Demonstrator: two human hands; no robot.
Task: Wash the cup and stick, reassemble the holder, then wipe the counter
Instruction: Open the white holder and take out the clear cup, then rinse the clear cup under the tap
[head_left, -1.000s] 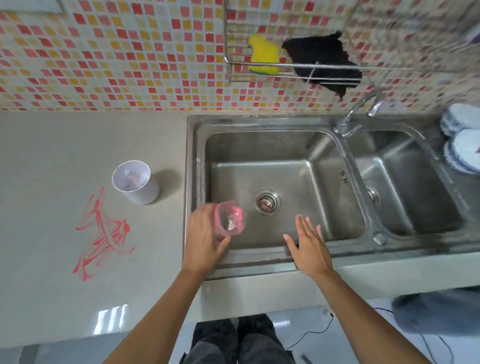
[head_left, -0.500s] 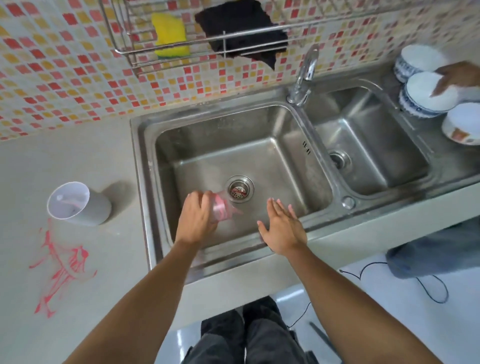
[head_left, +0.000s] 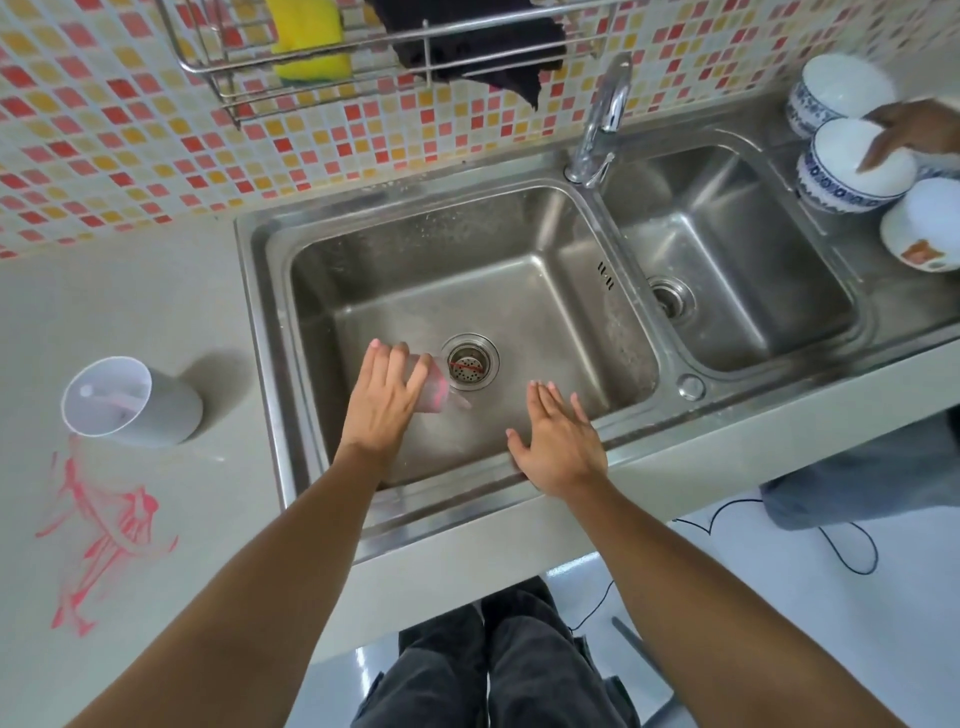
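My left hand (head_left: 382, 397) grips a small clear pink-stained cup (head_left: 435, 387), tipped on its side over the left sink basin (head_left: 415, 291) just beside the drain (head_left: 470, 362). A thin red stick lies across the drain strainer. My right hand (head_left: 558, 439) hovers flat with spread fingers over the basin's front edge, holding nothing. A grey holder cup (head_left: 132, 401) stands on the counter (head_left: 130, 291) left of the sink, with something pale inside it. Red smears (head_left: 106, 525) mark the counter in front of it.
A faucet (head_left: 602, 119) stands between the two basins. A wall rack holds a yellow sponge (head_left: 309, 39) and a black cloth (head_left: 478, 52). Several white bowls (head_left: 852, 166) sit at the far right, where another person's hand (head_left: 914, 137) touches one.
The view has swung left and down, bringing the sink closer. My left hand has tipped the pink cup further onto its side near the drain. My right hand stays open beside it.
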